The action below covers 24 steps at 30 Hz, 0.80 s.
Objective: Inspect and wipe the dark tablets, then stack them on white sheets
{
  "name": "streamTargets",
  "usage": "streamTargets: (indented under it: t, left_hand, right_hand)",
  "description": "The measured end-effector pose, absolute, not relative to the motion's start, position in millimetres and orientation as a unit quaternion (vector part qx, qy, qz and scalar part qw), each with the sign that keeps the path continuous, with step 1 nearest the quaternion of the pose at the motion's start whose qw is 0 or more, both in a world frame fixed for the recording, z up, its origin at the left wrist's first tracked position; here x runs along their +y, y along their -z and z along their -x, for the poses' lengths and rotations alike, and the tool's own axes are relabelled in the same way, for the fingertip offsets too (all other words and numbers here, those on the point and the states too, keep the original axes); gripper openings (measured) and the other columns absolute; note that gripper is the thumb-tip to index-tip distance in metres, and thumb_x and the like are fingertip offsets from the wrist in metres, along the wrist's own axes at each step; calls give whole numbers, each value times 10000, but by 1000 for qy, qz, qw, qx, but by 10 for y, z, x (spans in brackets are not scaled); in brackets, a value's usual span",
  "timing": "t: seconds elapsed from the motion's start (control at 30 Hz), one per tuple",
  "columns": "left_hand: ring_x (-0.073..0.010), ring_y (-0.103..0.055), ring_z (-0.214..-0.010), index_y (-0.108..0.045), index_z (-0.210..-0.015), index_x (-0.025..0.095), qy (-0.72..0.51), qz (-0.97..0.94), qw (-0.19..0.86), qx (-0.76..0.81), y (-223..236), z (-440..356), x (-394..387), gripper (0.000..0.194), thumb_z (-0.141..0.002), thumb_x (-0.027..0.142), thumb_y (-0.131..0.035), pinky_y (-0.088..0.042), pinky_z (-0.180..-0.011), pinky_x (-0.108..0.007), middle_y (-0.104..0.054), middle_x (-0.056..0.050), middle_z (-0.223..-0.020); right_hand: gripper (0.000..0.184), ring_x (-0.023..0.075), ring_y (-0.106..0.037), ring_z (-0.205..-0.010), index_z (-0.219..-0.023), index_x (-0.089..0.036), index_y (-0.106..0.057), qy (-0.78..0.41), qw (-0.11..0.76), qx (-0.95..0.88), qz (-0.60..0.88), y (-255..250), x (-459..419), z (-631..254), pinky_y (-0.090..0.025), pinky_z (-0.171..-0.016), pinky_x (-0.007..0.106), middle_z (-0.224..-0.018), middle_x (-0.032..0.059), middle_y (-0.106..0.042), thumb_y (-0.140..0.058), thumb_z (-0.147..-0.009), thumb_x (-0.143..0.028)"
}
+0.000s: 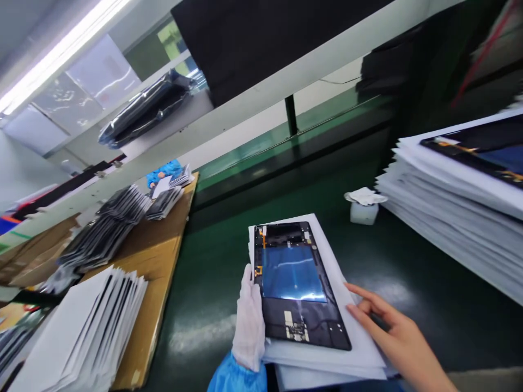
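A black tablet with its inside uncovered lies on a small stack of white foam sheets in front of me. A blue shiny battery panel fills its middle, with orange ribbon cables at its upper left. My left hand, in a white glove with a blue sleeve, rests along the left edge of tablet and sheets, fingers straight and together. On the right, my bare right hand touches the edge of the top sheet. Its index fingertip and thumb tip are apart, and the other fingers are curled.
A tall pile of foam sheets with another uncovered tablet stands right. A small white container with crumpled wipe sits on the green bench. Left, a wooden board bears stacked sheets; a blue-sleeved person works beyond.
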<state>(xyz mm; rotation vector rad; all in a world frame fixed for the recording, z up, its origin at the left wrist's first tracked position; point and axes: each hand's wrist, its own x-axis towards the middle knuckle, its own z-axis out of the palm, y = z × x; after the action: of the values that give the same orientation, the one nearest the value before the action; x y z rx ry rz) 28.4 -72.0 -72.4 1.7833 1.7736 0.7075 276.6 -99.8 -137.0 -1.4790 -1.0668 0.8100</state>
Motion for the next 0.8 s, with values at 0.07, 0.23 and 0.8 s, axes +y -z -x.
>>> streamTargets:
  t: [0.07,0.23,0.8]
  left_hand:
    - [-254,-357,-1407,-515,-1377,410,-208,-703,178,657,711,-264,-707,512,-979,322,-205,-290,-1208,-431,-352,95,-1531]
    - [-208,-661,-982,-654,-1239,274,-101,-713,34,693,554,-139,-555,435,-893,162,-415,-533,-880,-313,-609,-65,-1290]
    - [-144,-609,-733,-559,-785,216,-121,-651,194,724,496,-193,-341,278,-947,405,-436,-385,-664,-226,-634,14,-732]
  right_hand:
    - [473,142,-566,-559,-1080,-195,-714,-346,545,-455,613,1374,-1000,-2766,-486,-577,206,-599,-12,-526,-604,-778,-542]
    - [478,141,-553,-599,-1109,-155,-692,-356,550,-458,601,1402,-1018,-2770,-477,-616,225,-630,-9,-525,-573,-824,-520]
    - [399,159,-571,-697,-943,-208,-642,-354,511,-481,619,1456,-1060,-2793,-439,-642,240,-708,-4,-578,-552,-869,-589]
